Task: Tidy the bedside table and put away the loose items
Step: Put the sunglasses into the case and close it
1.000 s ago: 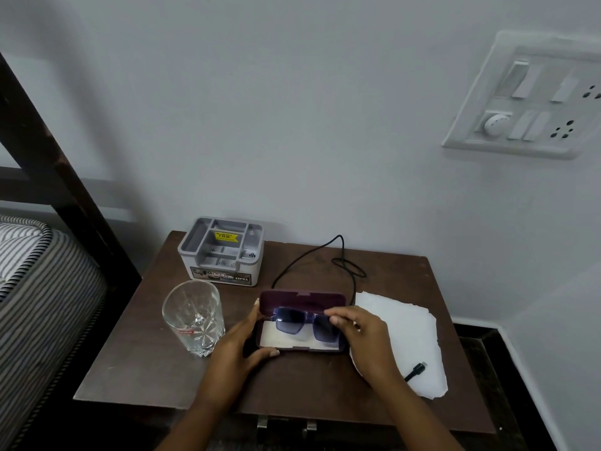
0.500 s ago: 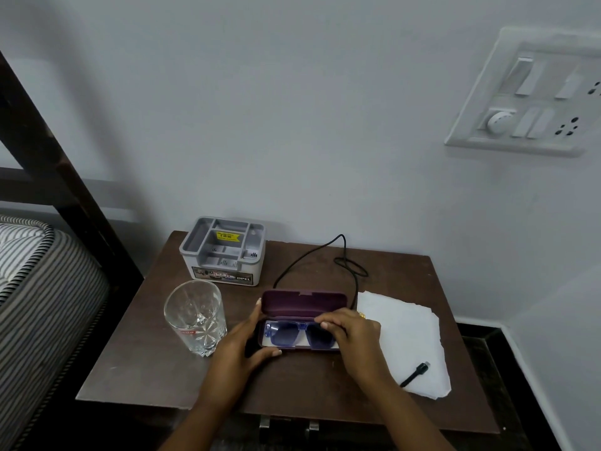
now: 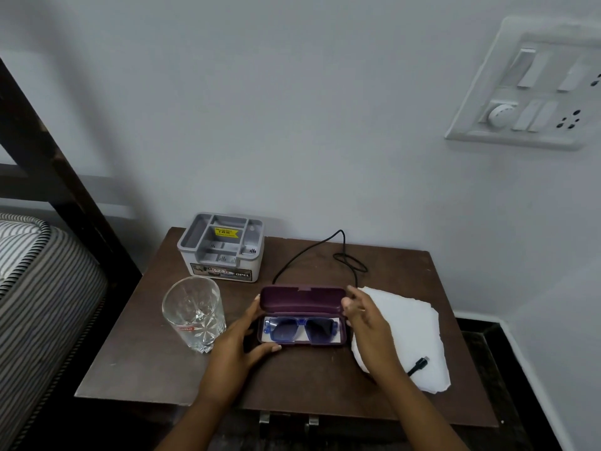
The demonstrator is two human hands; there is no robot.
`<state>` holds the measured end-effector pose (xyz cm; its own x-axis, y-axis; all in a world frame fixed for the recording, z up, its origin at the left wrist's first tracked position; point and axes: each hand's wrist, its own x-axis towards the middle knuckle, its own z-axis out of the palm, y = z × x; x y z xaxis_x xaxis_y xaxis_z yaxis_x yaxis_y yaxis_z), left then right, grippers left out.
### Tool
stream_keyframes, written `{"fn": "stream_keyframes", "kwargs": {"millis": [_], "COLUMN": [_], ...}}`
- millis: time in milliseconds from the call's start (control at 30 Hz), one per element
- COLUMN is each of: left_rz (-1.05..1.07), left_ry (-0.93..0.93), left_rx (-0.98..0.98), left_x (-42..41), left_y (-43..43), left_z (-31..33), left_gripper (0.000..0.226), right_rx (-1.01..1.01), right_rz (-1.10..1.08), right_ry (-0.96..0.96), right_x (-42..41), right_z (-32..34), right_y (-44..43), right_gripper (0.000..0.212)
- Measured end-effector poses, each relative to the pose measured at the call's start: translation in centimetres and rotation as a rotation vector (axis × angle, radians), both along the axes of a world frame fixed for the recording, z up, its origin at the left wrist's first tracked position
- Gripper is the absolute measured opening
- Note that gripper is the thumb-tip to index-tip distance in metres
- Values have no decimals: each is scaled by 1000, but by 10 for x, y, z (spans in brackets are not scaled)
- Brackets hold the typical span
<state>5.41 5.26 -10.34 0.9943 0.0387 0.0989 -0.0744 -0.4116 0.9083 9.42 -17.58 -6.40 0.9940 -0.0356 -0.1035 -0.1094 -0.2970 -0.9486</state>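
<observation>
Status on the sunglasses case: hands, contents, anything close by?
Left hand grips the glasses case at its left end; right hand at its far right corner. Sunglasses inside, case open. Glass stands close on the left.

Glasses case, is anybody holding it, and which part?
The left hand holds the glasses case by its left end, thumb on the front edge. The right hand is by the lid's right end; touching cannot be told.

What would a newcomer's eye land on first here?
An open maroon glasses case sits on the table with blue sunglasses inside; the left hand holds its left end, the right hand is at its right end. An empty tumbler stands to its left, a grey organiser behind.
</observation>
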Motion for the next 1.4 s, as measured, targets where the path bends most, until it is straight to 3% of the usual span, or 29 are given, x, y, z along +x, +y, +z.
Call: {"fn": "stream_keyframes", "kwargs": {"millis": [100,200,367,700,900,1100,1400], "left_rz": [2,14,36,49,48,81,72], "left_ry": [-4,-2,-4,27,-30,-35,-44], "left_rx": [-29,-45,-55,-77,48,25,50], "left_x": [-1,-1,-3,-5,-8,-8,-10], "left_y": [-1,-1,-3,-3,-4,-5,-4], "left_z": [0,1,5,8,16,19,19], "left_gripper": [91,89,81,86,62,41,40], "right_rx": [-26,-27,-58,-106,-210,-204,-148], "right_rz": [56,46,117,348,435,445,419], "right_ry": [15,0,-27,-31,-56,-68,-54], "right_x": [1,2,-1,-6,-10,-13,-14], "right_z": [-4,-3,-1,0,0,2,-2], "right_y": [0,-1,-4,-24,-28,-28,-28], "right_gripper": [54,34,20,34,45,47,45]}}
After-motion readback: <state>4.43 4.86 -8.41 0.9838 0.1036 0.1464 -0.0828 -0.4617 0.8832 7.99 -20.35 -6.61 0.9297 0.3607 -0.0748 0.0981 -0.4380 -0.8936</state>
